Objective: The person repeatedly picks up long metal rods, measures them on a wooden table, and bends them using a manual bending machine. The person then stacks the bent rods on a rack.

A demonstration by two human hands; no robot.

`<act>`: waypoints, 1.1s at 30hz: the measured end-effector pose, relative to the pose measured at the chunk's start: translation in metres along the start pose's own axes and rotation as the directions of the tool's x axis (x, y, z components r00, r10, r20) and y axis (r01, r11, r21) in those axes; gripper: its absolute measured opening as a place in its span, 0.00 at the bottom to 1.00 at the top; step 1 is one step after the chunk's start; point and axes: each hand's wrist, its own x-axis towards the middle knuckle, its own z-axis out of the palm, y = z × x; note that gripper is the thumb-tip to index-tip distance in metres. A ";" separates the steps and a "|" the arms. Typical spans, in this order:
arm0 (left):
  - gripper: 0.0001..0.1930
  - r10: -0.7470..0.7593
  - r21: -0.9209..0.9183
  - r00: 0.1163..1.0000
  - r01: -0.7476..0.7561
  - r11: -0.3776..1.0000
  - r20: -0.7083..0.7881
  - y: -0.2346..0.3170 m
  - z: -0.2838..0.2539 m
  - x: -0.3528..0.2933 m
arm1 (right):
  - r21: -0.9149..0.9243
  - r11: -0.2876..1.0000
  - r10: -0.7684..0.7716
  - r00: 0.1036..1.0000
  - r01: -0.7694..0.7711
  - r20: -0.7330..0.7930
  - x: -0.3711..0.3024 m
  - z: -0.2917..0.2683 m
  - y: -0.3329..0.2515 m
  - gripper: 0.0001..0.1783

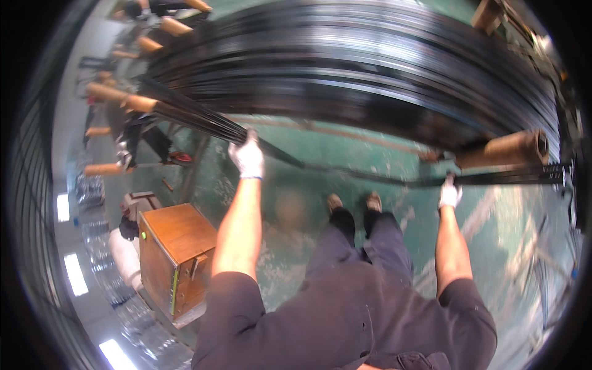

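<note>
A bundle of long, thin black strips (213,121) stretches across in front of me, sagging between my hands. My left hand (248,158), in a white glove, is closed round the bundle left of the middle. Farther right my right hand (450,192), gloved in white too, grips the same bundle near its right end. Beyond the bundle lies a large stack of long dark strips or profiles (370,80), smeared by motion. I cannot tell what the strips are made of.
Brown cardboard-like tubes (132,100) stick out at the left, and a thick brown roll (505,150) stands at the right. A wooden cabinet (179,231) sits on the green floor (283,228) near my left arm. Thin rods (542,283) lie at the far right.
</note>
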 end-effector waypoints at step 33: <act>0.16 -0.120 0.222 0.942 0.051 0.974 0.312 -0.098 0.088 0.061 | -0.051 -0.993 -0.118 0.828 -0.108 0.549 0.013 0.075 0.014 0.27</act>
